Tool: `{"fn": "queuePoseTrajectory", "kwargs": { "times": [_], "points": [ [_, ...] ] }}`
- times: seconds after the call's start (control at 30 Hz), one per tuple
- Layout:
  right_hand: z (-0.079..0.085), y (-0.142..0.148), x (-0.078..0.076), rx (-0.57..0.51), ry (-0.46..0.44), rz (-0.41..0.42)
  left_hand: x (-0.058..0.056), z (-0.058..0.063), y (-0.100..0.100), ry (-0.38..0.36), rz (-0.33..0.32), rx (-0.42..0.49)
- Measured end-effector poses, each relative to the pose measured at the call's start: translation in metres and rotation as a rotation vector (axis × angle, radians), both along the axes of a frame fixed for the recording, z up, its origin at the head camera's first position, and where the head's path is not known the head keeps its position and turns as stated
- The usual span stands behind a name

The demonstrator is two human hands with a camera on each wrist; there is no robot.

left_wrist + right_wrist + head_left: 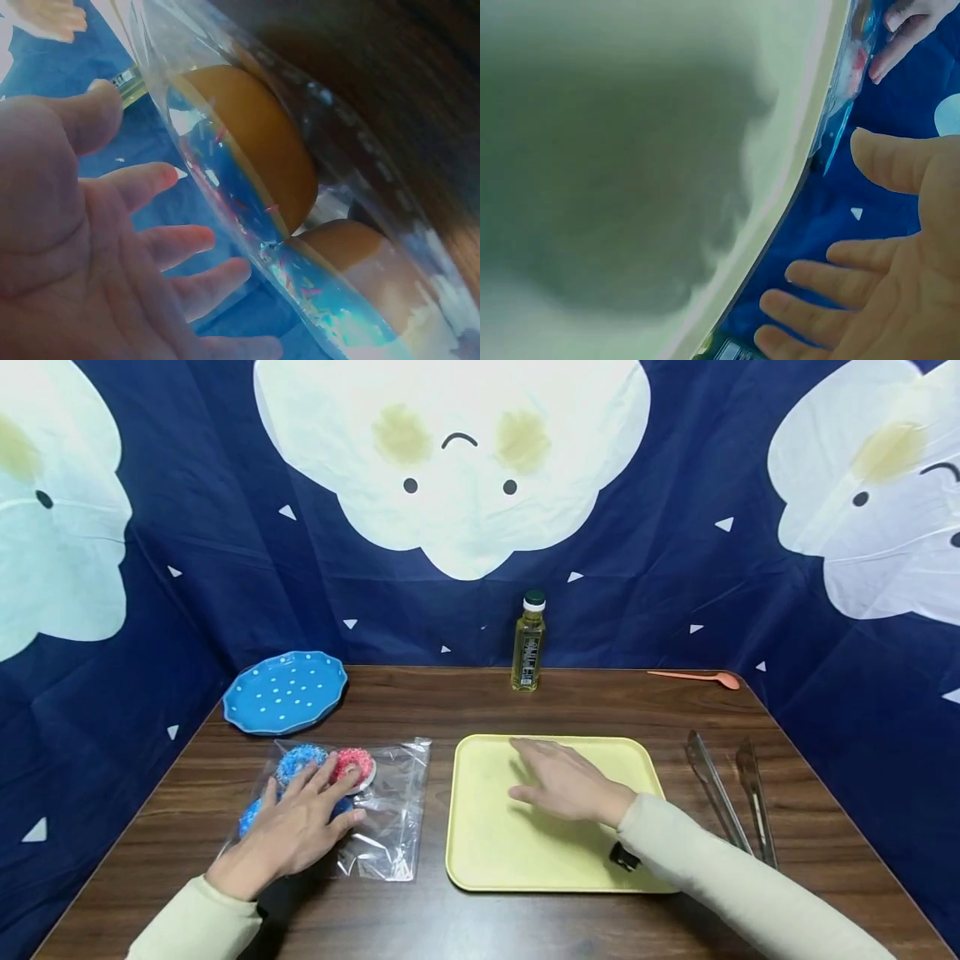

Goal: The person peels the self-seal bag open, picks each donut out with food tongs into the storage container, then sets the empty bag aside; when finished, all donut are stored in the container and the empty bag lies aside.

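A clear plastic bag (401,827) lies on the left side of the table. Inside are several ring doughnuts, among them a blue one with sprinkles (295,762) and a pink one (357,763). Spread fingers of my left hand (296,831) hover over the bag, partly covering the doughnuts; the left wrist view shows a gap between palm and the bagged doughnuts (262,135). Above the pale yellow tray (487,843), my right hand (566,781) is held palm down with straight fingers and casts a shadow on it. Neither hand grips anything.
A blue plate with white dots (285,693) stands at the back left. An oil bottle (528,647) is upright at the back middle. An orange spoon (697,676) lies at the back right, and metal tongs (722,793) lie right of the tray. Printed cloth (225,527) walls the table.
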State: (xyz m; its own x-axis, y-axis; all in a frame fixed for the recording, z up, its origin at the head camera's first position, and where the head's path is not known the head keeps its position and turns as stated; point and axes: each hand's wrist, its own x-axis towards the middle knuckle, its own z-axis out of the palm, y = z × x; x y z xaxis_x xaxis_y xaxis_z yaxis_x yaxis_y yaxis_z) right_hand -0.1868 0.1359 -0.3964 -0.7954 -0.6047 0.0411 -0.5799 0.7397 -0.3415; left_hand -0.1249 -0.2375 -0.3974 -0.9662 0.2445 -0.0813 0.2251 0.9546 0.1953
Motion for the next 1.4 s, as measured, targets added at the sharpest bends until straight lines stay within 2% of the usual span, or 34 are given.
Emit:
{"fn": "queuePoseTrajectory", "kwargs": {
  "times": [0.2,0.47,0.67,0.9,1.1,1.17,1.3,1.4],
  "points": [
    [0.001,-0.043,-0.026,-0.046,0.014,0.103,0.000,-0.001,0.000,-0.026,-0.015,0.001],
    [0.003,-0.083,-0.051,-0.043,-0.005,0.143,-0.005,0.002,0.001,-0.037,-0.003,0.020],
    [0.005,-0.106,-0.064,-0.002,0.015,0.181,-0.007,0.005,0.000,-0.033,-0.013,0.021],
    [0.005,-0.135,-0.078,0.039,0.007,0.265,-0.008,0.006,-0.010,0.012,-0.080,0.015],
    [0.001,-0.154,-0.082,0.129,-0.013,0.305,-0.009,0.004,-0.012,-0.009,-0.066,0.022],
    [0.000,-0.160,-0.081,0.152,0.022,0.310,-0.009,0.005,-0.013,-0.023,-0.053,0.008],
    [-0.004,-0.167,-0.079,0.193,0.149,0.320,-0.008,0.008,-0.017,-0.070,-0.028,-0.016],
    [-0.006,-0.170,-0.080,0.207,0.234,0.320,-0.007,0.008,-0.020,-0.076,-0.024,-0.021]
  ]
}}
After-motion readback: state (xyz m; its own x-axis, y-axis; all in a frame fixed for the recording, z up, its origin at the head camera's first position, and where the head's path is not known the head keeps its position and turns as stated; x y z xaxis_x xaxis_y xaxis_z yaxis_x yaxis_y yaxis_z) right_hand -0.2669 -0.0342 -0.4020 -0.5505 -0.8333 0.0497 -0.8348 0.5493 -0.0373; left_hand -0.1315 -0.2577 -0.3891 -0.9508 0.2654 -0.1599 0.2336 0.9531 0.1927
